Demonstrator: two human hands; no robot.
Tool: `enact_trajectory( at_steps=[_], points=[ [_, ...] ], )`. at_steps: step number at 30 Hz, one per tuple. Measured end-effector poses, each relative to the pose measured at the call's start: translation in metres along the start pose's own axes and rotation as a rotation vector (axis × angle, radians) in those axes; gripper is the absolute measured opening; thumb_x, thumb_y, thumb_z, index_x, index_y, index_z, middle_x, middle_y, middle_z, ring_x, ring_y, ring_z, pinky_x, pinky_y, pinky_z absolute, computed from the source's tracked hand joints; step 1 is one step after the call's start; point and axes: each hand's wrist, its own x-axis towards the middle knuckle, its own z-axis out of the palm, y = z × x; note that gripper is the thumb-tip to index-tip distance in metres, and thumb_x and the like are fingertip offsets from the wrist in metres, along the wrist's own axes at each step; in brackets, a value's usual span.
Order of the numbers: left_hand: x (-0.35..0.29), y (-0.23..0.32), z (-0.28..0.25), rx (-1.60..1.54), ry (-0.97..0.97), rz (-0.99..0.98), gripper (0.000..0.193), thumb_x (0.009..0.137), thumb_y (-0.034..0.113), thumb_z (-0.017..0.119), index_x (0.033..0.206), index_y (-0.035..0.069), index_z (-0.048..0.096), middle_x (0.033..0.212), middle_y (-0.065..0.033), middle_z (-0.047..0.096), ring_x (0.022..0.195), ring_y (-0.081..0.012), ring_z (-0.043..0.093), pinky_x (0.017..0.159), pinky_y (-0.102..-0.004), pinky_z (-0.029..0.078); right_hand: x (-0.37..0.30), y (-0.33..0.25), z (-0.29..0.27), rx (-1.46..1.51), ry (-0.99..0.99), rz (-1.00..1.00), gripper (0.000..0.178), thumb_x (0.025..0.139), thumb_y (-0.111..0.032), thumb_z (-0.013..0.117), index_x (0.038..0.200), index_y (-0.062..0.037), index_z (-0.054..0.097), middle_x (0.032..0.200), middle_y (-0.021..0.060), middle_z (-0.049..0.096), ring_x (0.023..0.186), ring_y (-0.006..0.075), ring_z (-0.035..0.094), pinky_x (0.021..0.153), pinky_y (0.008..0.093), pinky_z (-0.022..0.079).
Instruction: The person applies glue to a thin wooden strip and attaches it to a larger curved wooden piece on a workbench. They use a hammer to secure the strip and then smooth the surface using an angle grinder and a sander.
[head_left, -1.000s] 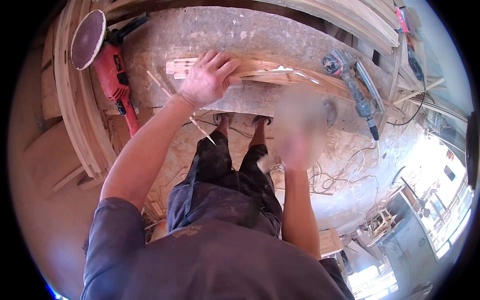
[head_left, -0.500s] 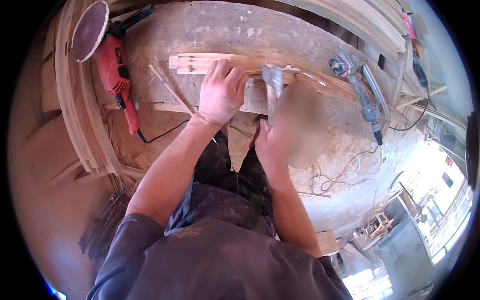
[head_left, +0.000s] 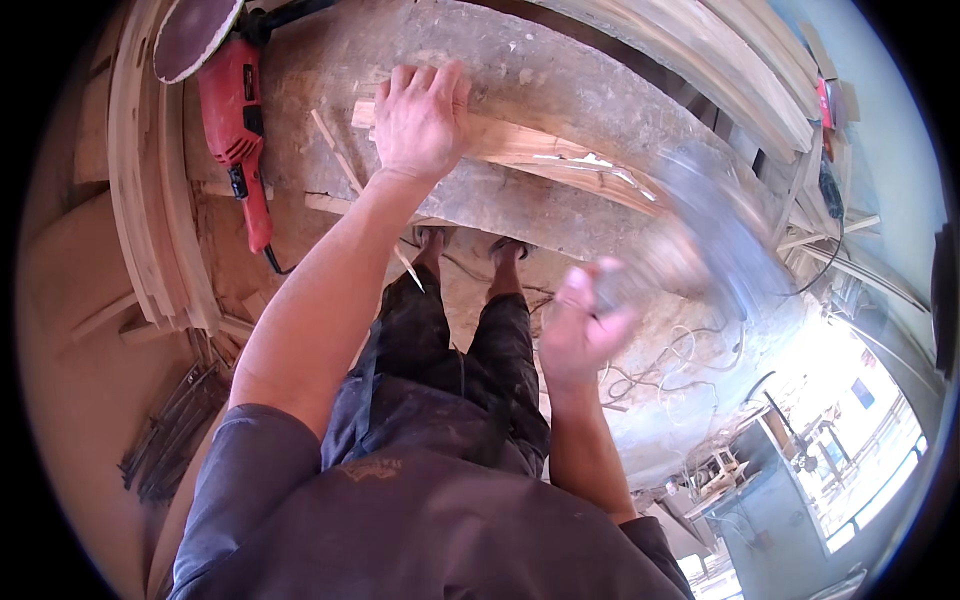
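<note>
A long, slightly curved piece of wood (head_left: 520,146) lies across the worn bench, with white streaks along its right part. My left hand (head_left: 422,118) presses on its left part, palm down, fingers closed over the far edge. To the right, closer to me, my right hand (head_left: 585,325) is wrapped round the handle of a hammer (head_left: 735,235). The hammer is smeared by motion, so its outline is hard to make out. It is lifted off the wood, out to the right of my hand.
A red power tool with a round disc (head_left: 228,130) lies on the left, beside stacked wooden strips (head_left: 140,190). A thin stick (head_left: 337,150) sits near my left wrist. More boards (head_left: 745,65) are piled at the far right. Loose cord (head_left: 665,365) trails on the floor.
The hammer has swung up and right, away from the wood. My right hand has moved slightly right and nearer to me. My left hand stays on the wood, its fingers laid further over it.
</note>
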Motion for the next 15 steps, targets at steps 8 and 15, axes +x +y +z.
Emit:
enact_trajectory(
  at_steps=[8, 15],
  points=[
    [0.000, 0.014, -0.007, 0.045, -0.060, -0.080, 0.019, 0.101, 0.027, 0.059, 0.112, 0.013, 0.063, 0.101, -0.0086, 0.072, 0.107, -0.0330, 0.062, 0.091, -0.0485, 0.046, -0.009, 0.058, 0.018, -0.467, -0.299, 0.286, 0.028, 0.102, -0.020, 0.061, 0.120, -0.0013, 0.050, 0.095, 0.0324, 0.068, 0.091, 0.0552, 0.065, 0.077, 0.0604, 0.050],
    [0.001, 0.005, -0.015, -0.042, 0.030, -0.022, 0.018, 0.097, 0.018, 0.062, 0.112, 0.010, 0.066, 0.101, -0.0102, 0.070, 0.106, -0.0345, 0.061, 0.091, -0.0478, 0.048, -0.013, 0.015, -0.004, -0.066, -0.001, 0.141, 0.031, 0.098, -0.015, 0.066, 0.120, 0.0037, 0.055, 0.084, 0.0248, 0.064, 0.077, 0.0456, 0.063, 0.074, 0.0516, 0.052]
  ],
)
